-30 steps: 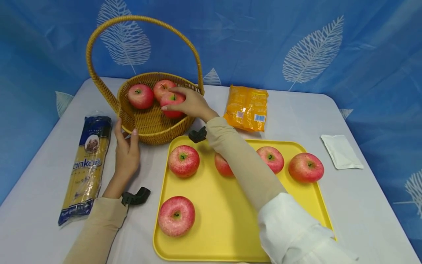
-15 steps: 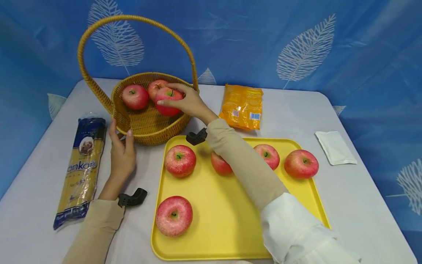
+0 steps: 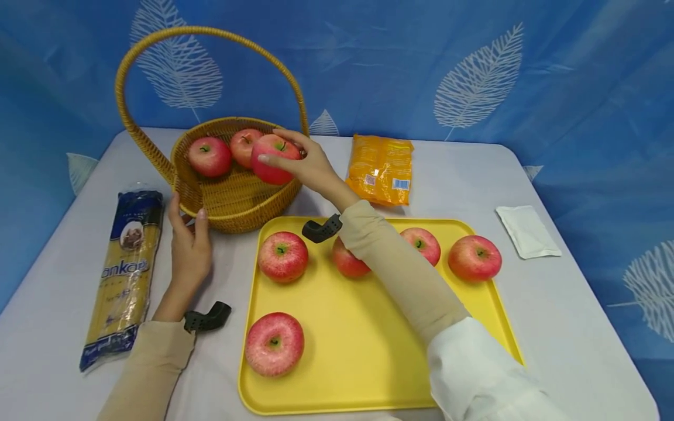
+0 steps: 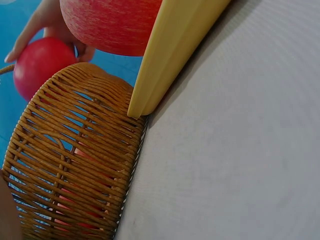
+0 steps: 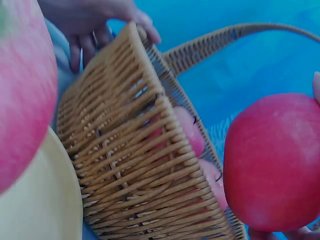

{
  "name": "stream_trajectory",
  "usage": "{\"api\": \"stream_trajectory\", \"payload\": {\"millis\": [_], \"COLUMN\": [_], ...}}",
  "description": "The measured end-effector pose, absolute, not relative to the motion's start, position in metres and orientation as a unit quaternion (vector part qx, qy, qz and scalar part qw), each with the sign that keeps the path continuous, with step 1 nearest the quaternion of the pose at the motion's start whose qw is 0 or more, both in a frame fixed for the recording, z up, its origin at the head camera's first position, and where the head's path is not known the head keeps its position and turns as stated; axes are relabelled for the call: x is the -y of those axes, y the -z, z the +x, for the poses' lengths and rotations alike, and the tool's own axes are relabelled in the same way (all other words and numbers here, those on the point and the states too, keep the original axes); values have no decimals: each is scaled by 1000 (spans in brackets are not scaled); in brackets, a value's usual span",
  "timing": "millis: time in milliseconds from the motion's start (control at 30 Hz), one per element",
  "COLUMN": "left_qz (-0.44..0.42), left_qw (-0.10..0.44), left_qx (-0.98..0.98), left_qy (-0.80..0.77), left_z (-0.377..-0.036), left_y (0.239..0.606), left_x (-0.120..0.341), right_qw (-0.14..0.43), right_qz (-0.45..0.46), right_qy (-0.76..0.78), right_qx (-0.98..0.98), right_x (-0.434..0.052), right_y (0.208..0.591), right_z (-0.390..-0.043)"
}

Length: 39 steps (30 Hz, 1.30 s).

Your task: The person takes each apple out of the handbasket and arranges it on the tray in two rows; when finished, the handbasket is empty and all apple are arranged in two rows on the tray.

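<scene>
Hands (image 3: 310,166) — eight apples (image 3: 272,159), one basket (image 3: 237,202)

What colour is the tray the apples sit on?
Plain yellow. The tray shows best in the head view, with five red apples on it.

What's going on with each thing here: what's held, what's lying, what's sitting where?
Held apple: gripped, raised above the basket's inside.
Right hand: grips that apple.
Left hand: fingers touch the basket's outer wall.
Basket: upright on the table, two apples inside.
Yellow tray: flat, five apples on it.
Pasta packet: lying flat, sealed.
Orange packet: lying flat.
White sachet: lying flat.
</scene>
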<state>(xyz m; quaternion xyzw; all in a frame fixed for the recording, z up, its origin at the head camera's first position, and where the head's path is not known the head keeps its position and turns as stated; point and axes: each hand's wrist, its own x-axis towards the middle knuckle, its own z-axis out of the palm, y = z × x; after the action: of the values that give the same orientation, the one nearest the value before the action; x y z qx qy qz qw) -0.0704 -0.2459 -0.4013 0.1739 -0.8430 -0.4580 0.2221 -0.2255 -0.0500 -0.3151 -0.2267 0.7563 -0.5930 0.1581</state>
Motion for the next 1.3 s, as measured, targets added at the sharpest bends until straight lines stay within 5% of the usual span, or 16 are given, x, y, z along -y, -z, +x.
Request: {"api": "stream_trajectory", "payload": {"millis": [367,1300], "left_qz": [168,168], "left_qw": [228,232], "left_qx": [840,843], "left_qy": [463,456], "left_z": [-72,-66], "left_y": [405,406], "left_x": [244,243], "right_qw": [86,131], "right_qz": [-290,-433], "right_qy": [547,369], "right_qx": [-781,-812], "right_x": [11,-84], "right_y": [311,331], "right_z": [-193,-73]}}
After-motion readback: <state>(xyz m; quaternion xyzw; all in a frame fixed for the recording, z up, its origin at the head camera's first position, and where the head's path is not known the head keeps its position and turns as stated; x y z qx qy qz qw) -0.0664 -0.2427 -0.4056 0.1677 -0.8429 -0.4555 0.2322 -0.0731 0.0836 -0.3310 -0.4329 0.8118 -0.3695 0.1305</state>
